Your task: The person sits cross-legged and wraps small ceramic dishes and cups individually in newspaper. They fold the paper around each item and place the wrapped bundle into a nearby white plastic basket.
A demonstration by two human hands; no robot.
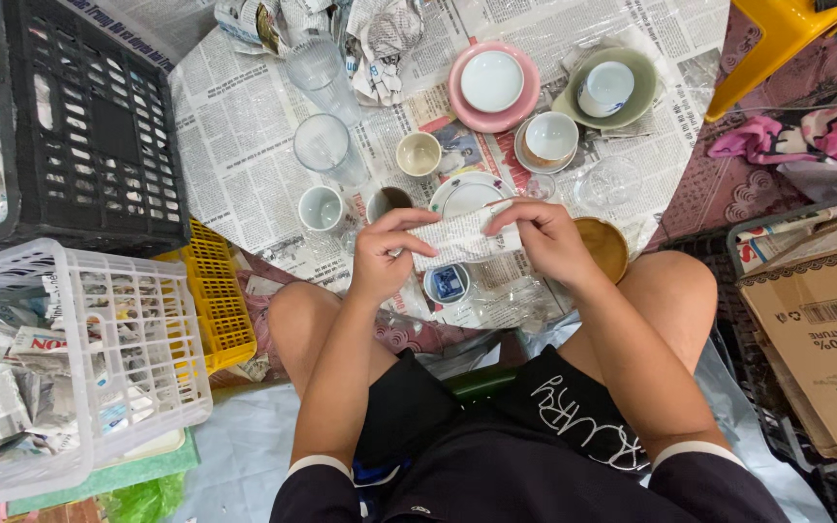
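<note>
- while the person is sitting over a newspaper-covered floor (244,145), both hands are gripping a small item wrapped in printed newspaper (462,235) above the knees.
- left hand (385,254) is pinching the wrap's left end, fingers curled on it; right hand (546,237) is clasping the right end w/ thumb on top.
- just beyond: white saucer (467,190), small white cups, clear glasses, pink plate (493,82).
- white plastic basket (138,339) of paper is sitting at left, near a black crate (89,126); cardboard box (825,320) at right.
</note>
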